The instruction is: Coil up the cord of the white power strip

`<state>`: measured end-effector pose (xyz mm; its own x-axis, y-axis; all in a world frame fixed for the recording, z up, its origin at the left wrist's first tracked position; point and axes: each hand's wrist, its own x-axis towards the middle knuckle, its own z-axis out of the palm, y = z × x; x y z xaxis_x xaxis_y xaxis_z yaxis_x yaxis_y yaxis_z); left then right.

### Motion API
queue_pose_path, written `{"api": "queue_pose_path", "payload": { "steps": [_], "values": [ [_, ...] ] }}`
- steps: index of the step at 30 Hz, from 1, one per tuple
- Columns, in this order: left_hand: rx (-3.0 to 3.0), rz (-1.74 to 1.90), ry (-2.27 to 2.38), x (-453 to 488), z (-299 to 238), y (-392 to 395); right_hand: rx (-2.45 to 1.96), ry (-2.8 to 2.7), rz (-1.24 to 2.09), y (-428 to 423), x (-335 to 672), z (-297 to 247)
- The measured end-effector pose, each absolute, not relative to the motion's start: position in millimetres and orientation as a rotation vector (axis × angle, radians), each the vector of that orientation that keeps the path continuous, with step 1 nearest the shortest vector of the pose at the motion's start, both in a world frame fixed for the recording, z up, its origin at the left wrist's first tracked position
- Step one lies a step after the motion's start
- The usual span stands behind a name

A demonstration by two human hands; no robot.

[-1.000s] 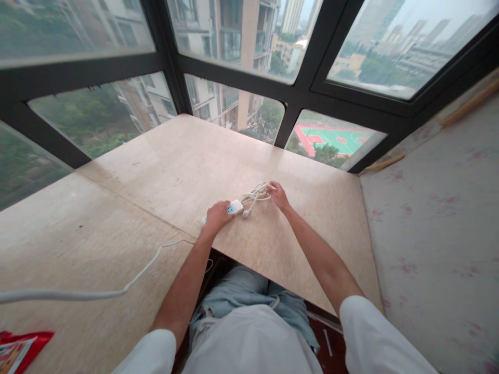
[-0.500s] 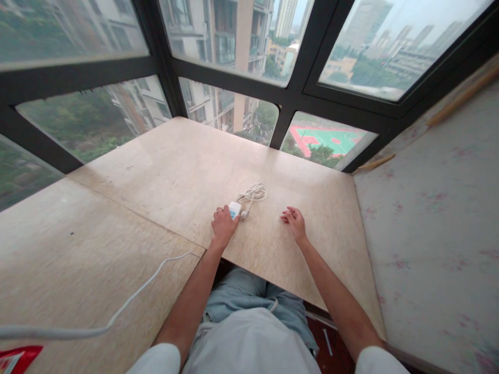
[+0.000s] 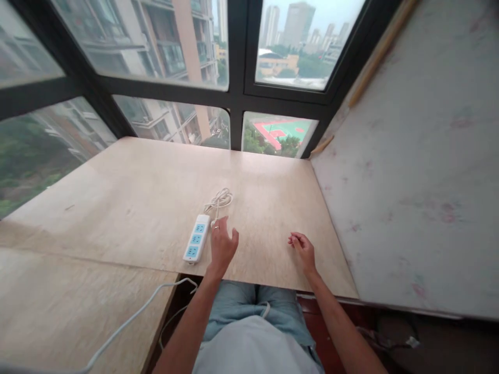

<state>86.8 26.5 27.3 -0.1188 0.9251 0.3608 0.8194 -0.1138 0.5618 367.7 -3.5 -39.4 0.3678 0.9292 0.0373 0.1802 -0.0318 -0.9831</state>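
A white power strip (image 3: 192,250) with several blue socket faces lies on the tabletop, left of my left hand (image 3: 223,243). My left hand is just to its right, thumb spread from the fingers and no object visible in its grasp. By its fingertips the strip's plug (image 3: 213,223) partly shows; whether they touch it I cannot tell. Beyond the strip sits its bundled white cord (image 3: 221,199). Farther right, my right hand (image 3: 303,250) is over the tabletop with fingers curled in and thumb against them, nothing seen in it.
The beige stone-like tabletop (image 3: 265,208) meets dark-framed windows (image 3: 236,119) at the back and a flowered wall (image 3: 390,208) on the right. A white cable (image 3: 128,322) runs across the left section and over its edge. More cable (image 3: 411,341) lies low on the right.
My left hand has let go of the power strip and moved to its right, leaving the strip in full view. The head view has turned right. My right hand's fingers have curled in more.
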Motion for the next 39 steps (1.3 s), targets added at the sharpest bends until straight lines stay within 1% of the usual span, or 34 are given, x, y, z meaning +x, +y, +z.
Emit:
{"api": "queue_pose_path", "payload": {
  "steps": [5,9,14,24,32,39],
  "values": [
    [1.981,0.989,1.621,144.0,-16.8,12.7,-1.482,-0.912,0.797,-13.9,380.6,-40.8],
    [2.022,0.878,1.617,164.1,-34.5,10.2,-1.504,-0.840,0.762,-12.9,378.1,-42.9],
    [2.054,0.795,1.692,166.1,-32.2,12.9,-1.557,-1.003,0.757,-11.9,375.6,-49.9],
    [2.029,0.825,1.653,164.9,-29.2,10.1,-1.617,-1.113,0.718,-13.9,375.0,-41.6],
    [2.166,0.827,1.454,146.9,-33.1,-2.9,-1.690,-1.239,0.611,-14.5,372.8,-40.8],
    [2.295,0.666,1.206,119.5,-35.7,-21.4,-1.706,-1.295,0.550,-12.4,373.1,-42.1]
  ]
}}
